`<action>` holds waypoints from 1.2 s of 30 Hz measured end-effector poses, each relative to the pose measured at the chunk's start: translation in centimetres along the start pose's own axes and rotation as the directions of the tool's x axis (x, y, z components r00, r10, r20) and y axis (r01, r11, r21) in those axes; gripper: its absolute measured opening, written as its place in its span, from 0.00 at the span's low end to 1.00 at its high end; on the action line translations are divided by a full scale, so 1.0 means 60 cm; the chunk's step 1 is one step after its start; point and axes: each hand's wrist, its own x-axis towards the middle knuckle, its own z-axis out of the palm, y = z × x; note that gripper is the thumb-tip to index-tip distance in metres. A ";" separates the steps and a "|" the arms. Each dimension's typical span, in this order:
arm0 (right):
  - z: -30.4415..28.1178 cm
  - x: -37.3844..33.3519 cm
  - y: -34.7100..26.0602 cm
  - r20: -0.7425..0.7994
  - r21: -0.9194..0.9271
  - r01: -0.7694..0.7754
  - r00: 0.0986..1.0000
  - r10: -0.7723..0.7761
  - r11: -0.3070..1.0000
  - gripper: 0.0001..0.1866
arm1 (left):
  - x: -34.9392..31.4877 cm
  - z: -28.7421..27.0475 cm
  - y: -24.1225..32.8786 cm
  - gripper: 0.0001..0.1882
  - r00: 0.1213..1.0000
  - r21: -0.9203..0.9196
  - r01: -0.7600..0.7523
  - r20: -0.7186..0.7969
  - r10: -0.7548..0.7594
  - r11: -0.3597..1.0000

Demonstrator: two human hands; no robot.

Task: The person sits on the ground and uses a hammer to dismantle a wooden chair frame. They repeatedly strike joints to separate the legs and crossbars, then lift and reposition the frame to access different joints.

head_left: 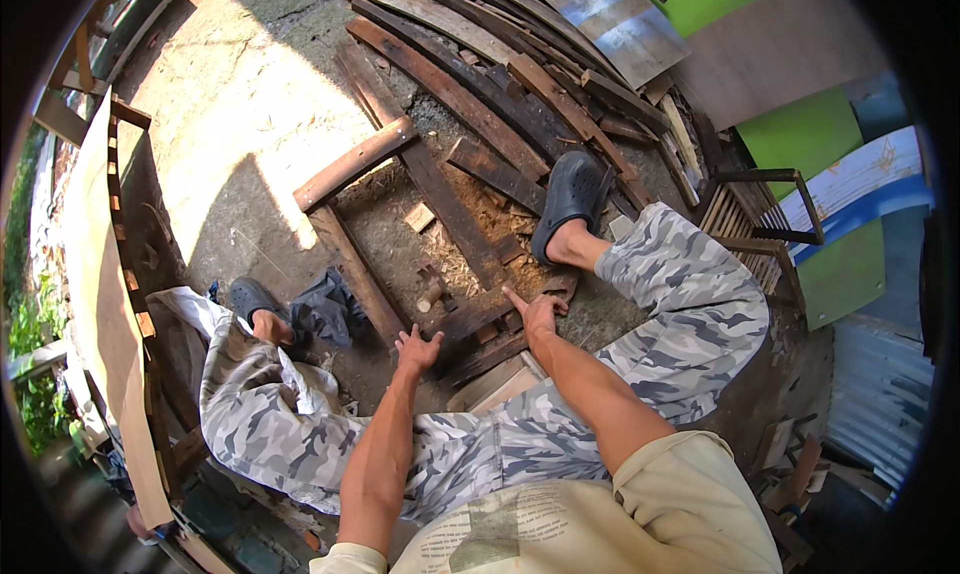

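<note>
A wooden frame of dark, worn boards lies on the ground between my legs. Its far crosspiece (352,164) spans the left rail (358,272) and the longer right rail (452,214). My left hand (418,351) is at the near left corner, fingers spread, touching or just above the near board (468,317). At that board's right end is my right hand (540,314), its index finger stretched along the wood and its thumb apart; the other fingers are partly hidden. Neither hand appears to hold anything. Inside the frame are a small pale block (419,216) and a short round wood piece (429,298).
Long planks (455,99) are piled beyond the frame. My clog-clad right foot (571,206) is beside its right rail. A dark crumpled bag (328,309) lies near my left foot (258,302). A slatted wooden piece (755,214) stands at right, a large panel (105,304) at left.
</note>
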 end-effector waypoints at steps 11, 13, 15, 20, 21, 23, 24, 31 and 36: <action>0.027 0.033 -0.061 -0.443 0.116 0.338 0.859 -0.257 0.934 0.49 | -0.022 0.039 -0.037 0.66 0.950 0.025 0.313 -0.034 -0.312 0.950; -0.001 0.007 -0.051 -0.214 0.053 0.218 0.956 -0.202 0.974 0.50 | 0.000 0.055 -0.060 0.71 0.935 0.013 0.355 0.009 -0.355 0.935; 0.004 0.009 -0.035 -0.082 -0.011 0.025 0.996 -0.026 1.000 0.52 | 0.008 0.053 -0.056 0.72 0.945 -0.090 0.328 0.052 -0.324 0.940; 0.020 0.035 0.035 0.052 0.181 -0.227 0.974 0.221 0.957 0.45 | 0.022 0.059 -0.062 0.72 0.945 -0.100 0.319 0.113 -0.307 0.943; 0.015 0.036 0.039 -0.032 0.254 -0.172 0.982 0.186 0.952 0.44 | 0.022 0.056 -0.058 0.72 0.944 -0.089 0.319 0.120 -0.307 0.944; 0.005 0.040 0.019 -0.243 0.469 -0.024 0.957 0.155 0.883 0.40 | 0.020 0.050 -0.053 0.73 0.943 -0.063 0.312 0.138 -0.302 0.948; -0.006 0.041 0.003 -0.349 0.555 0.071 0.924 0.155 0.829 0.38 | 0.019 0.047 -0.052 0.73 0.944 -0.048 0.307 0.145 -0.297 0.951; -0.207 0.000 -0.077 0.062 0.974 -0.065 0.998 -0.023 -0.217 0.34 | 0.019 0.042 -0.055 0.78 0.926 -0.058 0.339 0.195 -0.323 0.939; -0.223 0.047 -0.129 0.086 0.894 -0.194 0.959 -0.269 -0.404 0.20 | 0.013 0.017 -0.048 0.78 0.930 0.060 0.258 0.256 -0.264 0.964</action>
